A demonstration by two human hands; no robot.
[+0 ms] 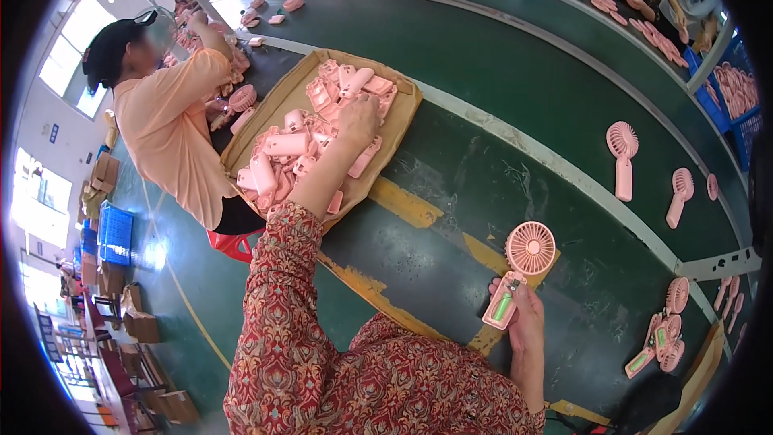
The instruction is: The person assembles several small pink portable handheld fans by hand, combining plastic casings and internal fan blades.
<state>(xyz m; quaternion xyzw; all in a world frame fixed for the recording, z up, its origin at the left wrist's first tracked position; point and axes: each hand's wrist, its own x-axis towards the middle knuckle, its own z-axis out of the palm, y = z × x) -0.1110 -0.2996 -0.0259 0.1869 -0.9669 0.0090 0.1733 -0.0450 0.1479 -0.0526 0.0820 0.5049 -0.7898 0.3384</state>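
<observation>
My right hand [525, 314] is closed round the handle of a pink handheld fan [531, 249]. The handle's inside faces up, and a green battery [504, 306] shows in it. At the far left of the table, my left hand [360, 118] reaches into a shallow cardboard box [394, 163]. The box holds a heap of pink plastic handle casings [287, 144]. The fingers of that hand are curled down at the heap's far side, touching the casings; their tips are hidden, so what they grip cannot be made out.
Several pink fans with green batteries [665, 336] lie at the right. Beyond the pale rail, finished-looking fans [622, 153] lie on the green conveyor belt [515, 72]. A co-worker in a peach shirt [173, 105] sits at the left. Blue crates [721, 89] and other people are at the far right.
</observation>
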